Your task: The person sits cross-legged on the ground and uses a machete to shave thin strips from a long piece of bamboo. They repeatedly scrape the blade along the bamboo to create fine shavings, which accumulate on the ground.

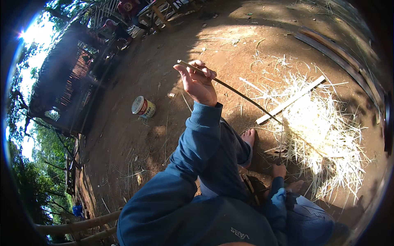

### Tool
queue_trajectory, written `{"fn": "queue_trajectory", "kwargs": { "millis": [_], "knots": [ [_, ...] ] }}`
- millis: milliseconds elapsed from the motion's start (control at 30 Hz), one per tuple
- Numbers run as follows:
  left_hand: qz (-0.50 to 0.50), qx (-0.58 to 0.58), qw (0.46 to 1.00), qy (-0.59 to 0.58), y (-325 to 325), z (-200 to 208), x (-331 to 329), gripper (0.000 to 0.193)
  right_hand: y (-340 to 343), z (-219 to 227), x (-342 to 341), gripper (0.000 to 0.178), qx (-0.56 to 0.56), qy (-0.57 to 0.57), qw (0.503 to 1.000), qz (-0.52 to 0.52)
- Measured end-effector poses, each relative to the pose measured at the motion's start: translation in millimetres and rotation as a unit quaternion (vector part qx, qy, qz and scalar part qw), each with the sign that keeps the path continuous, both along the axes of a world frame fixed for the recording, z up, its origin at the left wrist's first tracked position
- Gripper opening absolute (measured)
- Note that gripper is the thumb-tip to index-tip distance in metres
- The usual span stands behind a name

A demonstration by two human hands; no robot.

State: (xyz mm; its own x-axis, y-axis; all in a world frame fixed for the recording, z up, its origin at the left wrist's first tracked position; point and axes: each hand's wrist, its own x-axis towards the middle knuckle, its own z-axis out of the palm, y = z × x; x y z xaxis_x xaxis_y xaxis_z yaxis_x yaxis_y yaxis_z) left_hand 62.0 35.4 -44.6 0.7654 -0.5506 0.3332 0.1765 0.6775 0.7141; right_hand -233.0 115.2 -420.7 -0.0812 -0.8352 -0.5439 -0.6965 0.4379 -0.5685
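My left hand point(201, 84) is raised at the middle of the view, palm up. Its thumb stretches out and its fingers curl over a long thin stick point(246, 98). One end of the stick pokes out past this hand; the rest slants down to the right, reaching over a flat wooden slat point(291, 100). Low on the right, beside my bare feet, my right hand point(279, 170) is closed. From it a thin dark length rises toward the stick's far end; whether it is a blade or a strip of the stick I cannot tell.
A heap of pale shavings point(324, 139) covers the ground at right, partly under the slat. Long dark boards point(340, 57) lie beyond it. A lidded white bucket point(143, 107) stands to the left. Far left are a thatched hut point(61, 78) and a pole railing point(78, 225); people sit at the top.
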Motion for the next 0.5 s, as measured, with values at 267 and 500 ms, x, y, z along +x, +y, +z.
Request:
{"fn": "queue_trajectory", "kwargs": {
  "millis": [267, 500],
  "knots": [
    [-0.134, 0.035, 0.987, -0.084, 2, -25, 15, 0.072, -6, 143, 36, 0.030, -0.159, -0.175, 0.965, 0.111],
    [-0.145, 0.041, 0.982, -0.115, -2, -11, 9, 0.075, -1, 116, 30, 0.028, -0.116, -0.131, 0.983, 0.058]
  ]
}}
